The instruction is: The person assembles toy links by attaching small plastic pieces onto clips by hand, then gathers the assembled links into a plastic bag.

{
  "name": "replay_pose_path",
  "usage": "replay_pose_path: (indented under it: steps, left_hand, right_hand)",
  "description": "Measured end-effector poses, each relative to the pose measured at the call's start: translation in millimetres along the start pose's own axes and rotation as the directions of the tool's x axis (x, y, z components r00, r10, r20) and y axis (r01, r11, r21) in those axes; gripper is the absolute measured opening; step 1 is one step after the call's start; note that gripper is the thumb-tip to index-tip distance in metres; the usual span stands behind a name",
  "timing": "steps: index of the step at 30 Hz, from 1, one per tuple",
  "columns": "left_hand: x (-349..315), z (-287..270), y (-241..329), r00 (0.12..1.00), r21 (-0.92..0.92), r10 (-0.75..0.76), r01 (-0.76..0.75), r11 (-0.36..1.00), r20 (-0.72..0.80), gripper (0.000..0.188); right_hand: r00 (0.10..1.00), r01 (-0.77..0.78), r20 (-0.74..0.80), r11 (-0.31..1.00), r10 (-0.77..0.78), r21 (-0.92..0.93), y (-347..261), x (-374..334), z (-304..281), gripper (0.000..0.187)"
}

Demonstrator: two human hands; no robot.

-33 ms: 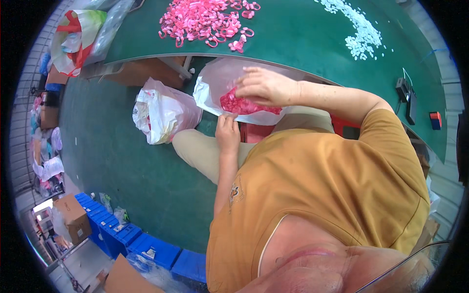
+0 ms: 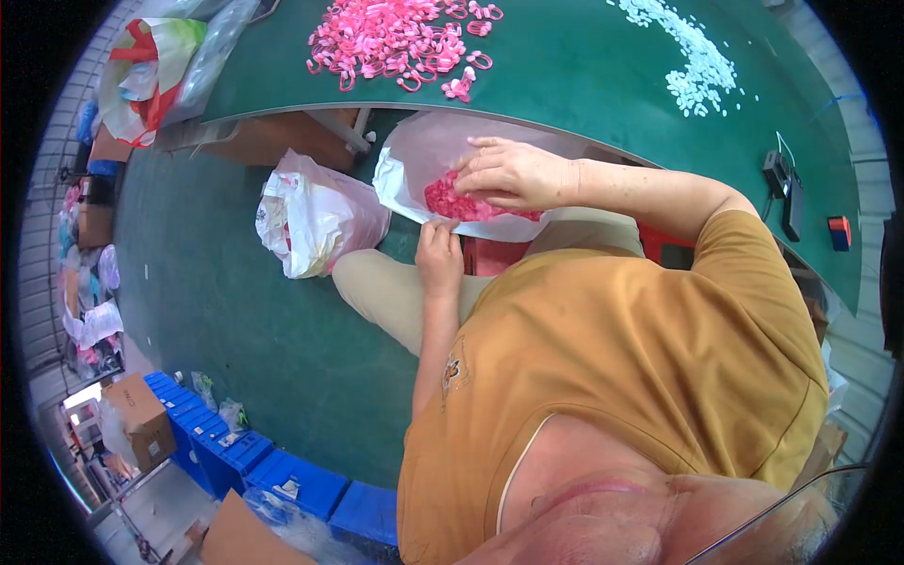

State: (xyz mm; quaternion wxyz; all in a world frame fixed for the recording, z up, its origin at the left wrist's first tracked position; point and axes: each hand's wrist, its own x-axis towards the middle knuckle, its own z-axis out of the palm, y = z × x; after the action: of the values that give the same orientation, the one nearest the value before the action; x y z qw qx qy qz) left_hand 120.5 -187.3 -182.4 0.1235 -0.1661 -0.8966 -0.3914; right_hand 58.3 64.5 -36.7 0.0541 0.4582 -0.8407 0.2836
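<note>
A large white plastic bag (image 2: 395, 179) hangs open at my lap below the table's front edge. Inside it lies a heap of small deep-pink pieces (image 2: 450, 200), too small to make out singly. My left hand (image 2: 440, 256) pinches the bag's near rim between thumb and fingers. Over the bag's mouth is my right hand (image 2: 518, 175), palm down, its fingers bent and apart above the pink pieces. Nothing shows in its grip. Part of the heap is hidden under that hand.
Pink plastic loops (image 2: 386, 42) are piled on the green table (image 2: 565, 66), with small pale-blue pieces (image 2: 702, 71) to the right. Another white bag (image 2: 315, 217) stands on the floor at my left. Blue crates (image 2: 292, 480) line the lower left.
My right hand has shifted slightly downward over the bag and its fingers have moved a little. My left hand keeps its place on the rim.
</note>
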Motion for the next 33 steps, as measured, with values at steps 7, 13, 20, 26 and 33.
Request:
replay_pose_path:
  steps: [7, 13, 20, 26, 33]
  left_hand:
    - [-2.1, -4.6, 0.3, 1.0, -0.063, 0.024, -0.024, 0.998, -0.004, 0.022]
    - [1.2, 1.4, -1.5, 0.998, -0.056, 0.061, -0.061, 0.997, 0.005, 0.024]
    - [4.2, -3.0, -5.7, 0.998, -0.091, 0.06, -0.061, 0.994, -0.018, 0.024]
    - [11.7, 0.6, -10.0, 0.998, -0.113, 0.06, -0.062, 0.992, -0.027, 0.025]
    - [11.2, 6.6, -8.9, 0.997, -0.116, 0.066, -0.07, 0.991, -0.043, 0.025]
  right_hand:
    - [0.969, -0.002, -0.233, 0.943, -0.081, -0.334, 57.1, 108.2, -71.8, 0.029]
    - [0.998, 0.061, 0.051, 0.814, -0.038, -0.577, 109.3, 244.3, -28.0, 0.047]
    - [0.97, -0.022, 0.202, 0.876, 0.135, -0.481, 174.7, 269.5, -15.8, 0.061]
    - [0.982, 0.11, 0.182, 0.945, -0.055, -0.309, 142.0, 192.6, -37.0, 0.054]
    - [0.982, 0.123, 0.158, 0.984, -0.102, -0.126, 84.2, 114.1, -47.4, 0.045]
